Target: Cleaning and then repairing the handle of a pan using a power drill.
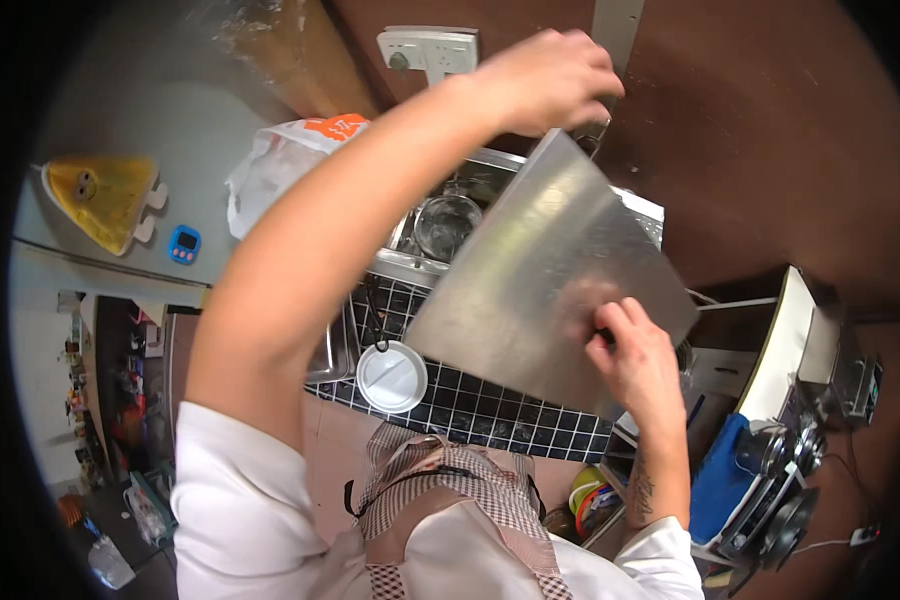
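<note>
A large, flat stainless-steel panel (545,270) leans at a slant over the sink and the tiled counter. My right hand (638,360) is closed against its lower right face, with bent fingers around a small dark spot that I cannot make out. Across the top reaches my left arm. My left hand (555,80) is above the panel's upper corner, its fingers curled down beside a metal fitting that looks like a tap; what they grip, if anything, is hidden. Part of the steel sink (410,268) shows left of the panel, with a round clear bowl (447,227) in it.
A white round lid (391,377) lies at the black tiled counter's (480,405) front left. Beside the sink sits a white plastic bag (270,175). A blue timer (184,244) and a yellow triangular pouch (100,200) are farther left. At right are a blue cloth (720,480) and pans (785,530).
</note>
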### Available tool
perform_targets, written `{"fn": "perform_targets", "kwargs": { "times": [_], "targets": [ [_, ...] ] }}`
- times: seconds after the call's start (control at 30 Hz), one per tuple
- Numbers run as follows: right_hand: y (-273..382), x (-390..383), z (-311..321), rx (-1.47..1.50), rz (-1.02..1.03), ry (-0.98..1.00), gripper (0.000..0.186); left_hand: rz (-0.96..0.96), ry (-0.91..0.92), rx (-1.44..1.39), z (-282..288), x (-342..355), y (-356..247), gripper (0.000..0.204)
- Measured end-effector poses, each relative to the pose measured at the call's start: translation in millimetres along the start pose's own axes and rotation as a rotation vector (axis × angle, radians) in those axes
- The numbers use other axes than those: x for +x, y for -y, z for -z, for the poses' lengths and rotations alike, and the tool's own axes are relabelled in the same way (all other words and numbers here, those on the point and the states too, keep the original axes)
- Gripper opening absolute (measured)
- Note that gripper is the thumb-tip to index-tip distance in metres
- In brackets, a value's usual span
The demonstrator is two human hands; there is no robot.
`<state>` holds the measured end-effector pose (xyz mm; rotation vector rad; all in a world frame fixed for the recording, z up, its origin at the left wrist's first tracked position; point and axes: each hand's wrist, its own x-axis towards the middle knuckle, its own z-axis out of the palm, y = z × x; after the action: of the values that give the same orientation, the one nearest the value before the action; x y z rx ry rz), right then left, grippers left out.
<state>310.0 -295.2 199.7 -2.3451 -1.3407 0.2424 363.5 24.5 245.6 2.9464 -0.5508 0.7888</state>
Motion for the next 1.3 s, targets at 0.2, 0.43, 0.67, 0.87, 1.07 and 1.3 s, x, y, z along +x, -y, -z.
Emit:
{"fn": "perform_targets", "kwargs": {
  "times": [0.2,0.43,0.67,0.87,1.07,1.3],
  "targets": [
    [19,30,-47,-0.06,0.156,0.21,0.015,0.385,-0.119,-0.044,52,-96,25,0.054],
    [34,85,-103,-0.161,0.28,0.269,0.024,0.832,0.265,-0.421,46,-111,28,0.024],
    [43,110,-125,-0.075,0.064,0.243,0.021,0.671,0.152,-0.431,53,-86,47,0.012],
    [47,93,-128,0.033,-0.012,0.197,0.016,0.581,0.285,-0.495,58,-57,44,0.016],
    [45,89,-123,0.063,-0.035,0.133,0.017,0.543,0.315,-0.445,52,-37,49,0.017],
    [37,114,-133,0.059,-0.012,0.092,0.018,0.559,0.327,-0.427,42,-26,59,0.017]
  ]
}}
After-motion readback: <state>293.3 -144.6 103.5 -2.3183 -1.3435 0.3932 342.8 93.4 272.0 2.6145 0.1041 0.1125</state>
